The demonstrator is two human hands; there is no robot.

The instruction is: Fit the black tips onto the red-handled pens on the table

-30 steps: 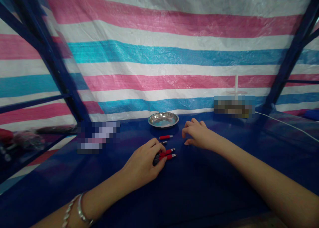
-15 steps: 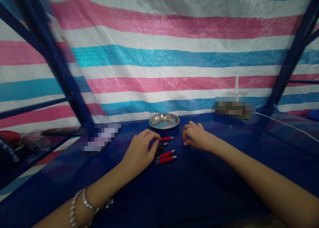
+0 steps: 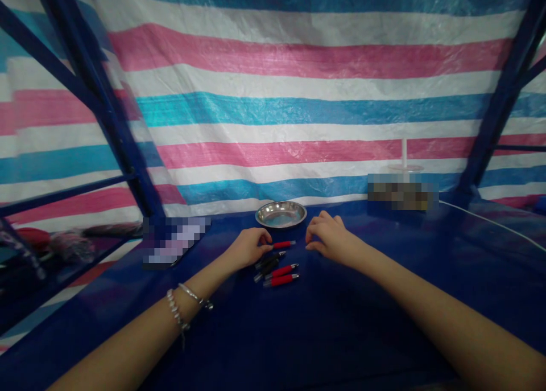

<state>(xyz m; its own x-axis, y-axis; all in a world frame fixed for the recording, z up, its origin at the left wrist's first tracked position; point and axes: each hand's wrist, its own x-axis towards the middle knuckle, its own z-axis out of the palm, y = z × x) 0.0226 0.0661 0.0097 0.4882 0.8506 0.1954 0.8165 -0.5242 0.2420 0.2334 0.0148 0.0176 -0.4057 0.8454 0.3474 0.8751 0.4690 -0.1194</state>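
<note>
- Nearest: two bare forearms reaching forward over dark blue glossy tabletop [image 3: 341, 334]; thin silver bracelets [image 3: 184, 308] on left wrist.
- Mid-table: pair of red-handled small tools with metal tips [image 3: 281, 275] lying side by side, tips pointing right and slightly up, touching neither hand.
- Just left of and above those: two dark-handled small tools with metal tips [image 3: 268, 262], lying at a slant, right below left-hand fingers; contact with hand not clear.
- Left hand [image 3: 247, 247]: palm down, fingers curled, fingertips pinched on left end of single short red-handled tool [image 3: 284, 244]. That tool lies roughly level on tabletop, metal tip pointing right, between both hands and just in front of dish.
- Right hand [image 3: 330, 238]: palm down, fingers loosely curled inward, resting on tabletop, holding nothing visible; fingertips close to tip end of single red tool but apart from it.
- Behind hands: shallow round shiny metal dish [image 3: 280, 213], near table's far edge; contents not discernible.
- Left of dish: blurred flat object [image 3: 174, 242] on table. Far right: another blurred patch with white upright post on round base [image 3: 404, 155] above it, white cable [image 3: 490, 223] trailing right.
- Backdrop: pink, white and blue striped tarp [image 3: 298, 95], dark blue metal frame struts [image 3: 106, 123] on both sides.
</note>
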